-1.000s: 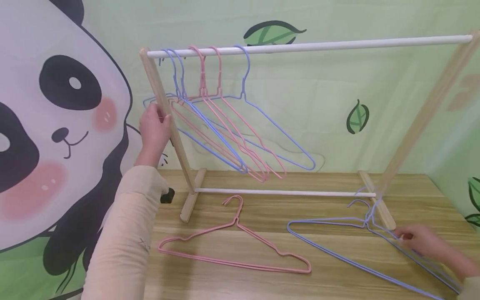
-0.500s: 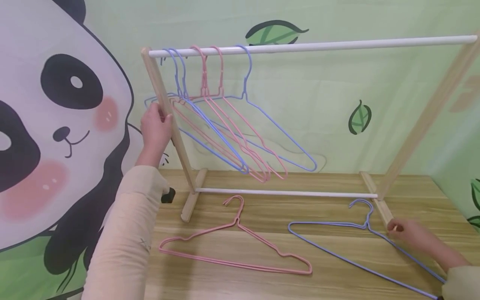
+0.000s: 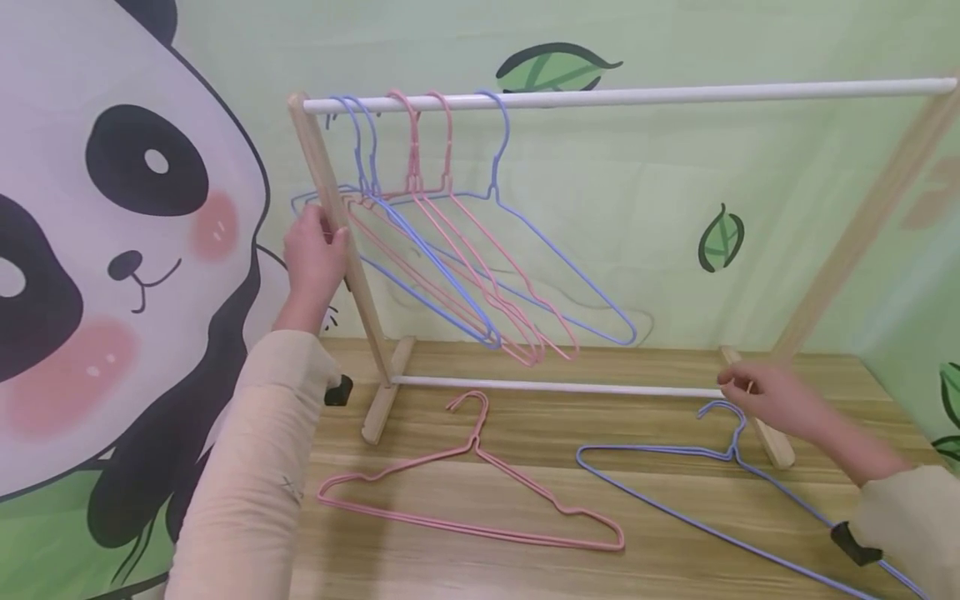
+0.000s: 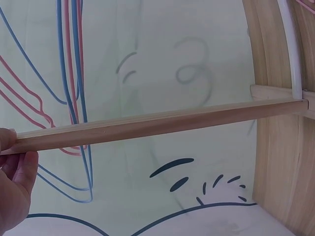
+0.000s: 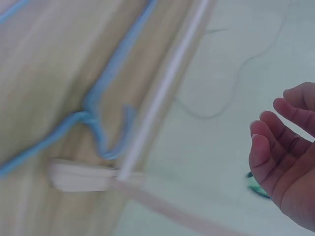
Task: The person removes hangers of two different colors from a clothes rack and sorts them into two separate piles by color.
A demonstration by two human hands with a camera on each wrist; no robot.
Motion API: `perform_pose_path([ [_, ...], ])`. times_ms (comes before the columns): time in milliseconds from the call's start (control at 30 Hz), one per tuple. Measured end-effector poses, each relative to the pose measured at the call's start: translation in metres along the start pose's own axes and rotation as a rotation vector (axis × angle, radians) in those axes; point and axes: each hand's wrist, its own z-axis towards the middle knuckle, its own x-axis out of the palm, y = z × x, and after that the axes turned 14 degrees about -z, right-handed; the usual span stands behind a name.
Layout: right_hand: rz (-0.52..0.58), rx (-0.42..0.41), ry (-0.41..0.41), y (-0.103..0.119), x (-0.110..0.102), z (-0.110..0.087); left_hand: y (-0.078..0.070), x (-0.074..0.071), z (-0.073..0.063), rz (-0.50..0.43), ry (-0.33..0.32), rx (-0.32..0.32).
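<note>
Slender wire hangers [image 3: 493, 192], blue and pink, hang from the top bar of a wood-and-white rack [image 3: 675, 91], toward its left post. In front of the rack lie overlapping pink hangers [image 3: 474, 442] and, before its right foot, blue hanger wire [image 3: 733, 454] (one hanger or more, hard to tell). The left hand [image 3: 315, 258] grips the rack's left post; the right hand [image 3: 776, 400], loosely curved and holding nothing, hides the right foot's joint. The right sleeve [image 3: 911, 521] partly covers the blue wire, cut off below.
</note>
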Motion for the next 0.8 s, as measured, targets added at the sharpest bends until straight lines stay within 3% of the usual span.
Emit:
perform_pose_path([
  [400, -0.103, -0.084, -0.095, 0.043, -0.049, 0.041, 0.0, 0.0, 0.001, -0.003, 0.001, -0.002],
  [800, -0.067, -0.134, -0.061, 0.083, -0.086, 0.066, 0.002, 0.0, 0.002, -0.013, -0.004, -0.002],
])
